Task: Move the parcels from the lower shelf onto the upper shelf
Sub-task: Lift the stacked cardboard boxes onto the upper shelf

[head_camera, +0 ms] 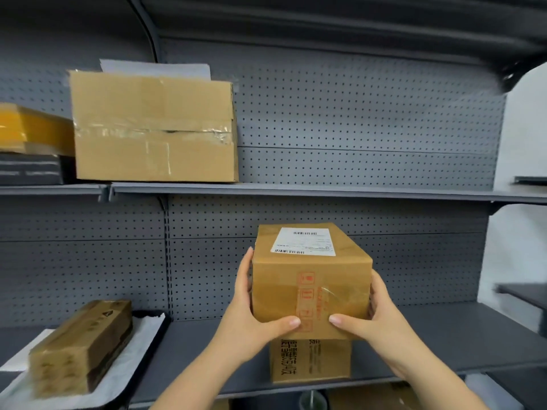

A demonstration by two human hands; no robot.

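A brown cardboard parcel (310, 279) with a white shipping label on top and red printed marks on its front is held in the air between both hands, above the lower shelf (461, 335). My left hand (251, 309) grips its left side and front bottom edge. My right hand (370, 315) grips its right side and front bottom edge. Right beneath it, a second cardboard parcel (310, 362) with black print stands on the lower shelf. The upper shelf (355, 190) runs across the middle of the view, with a large taped carton (154, 128) on its left part.
On the lower left bay a long brown parcel (80, 347) lies on white padded mailers (133, 350). On the upper left, a yellow-taped box (32, 128) sits on a dark box (29, 170). Grey pegboard (370, 119) backs the shelves. A white wall stands at the right.
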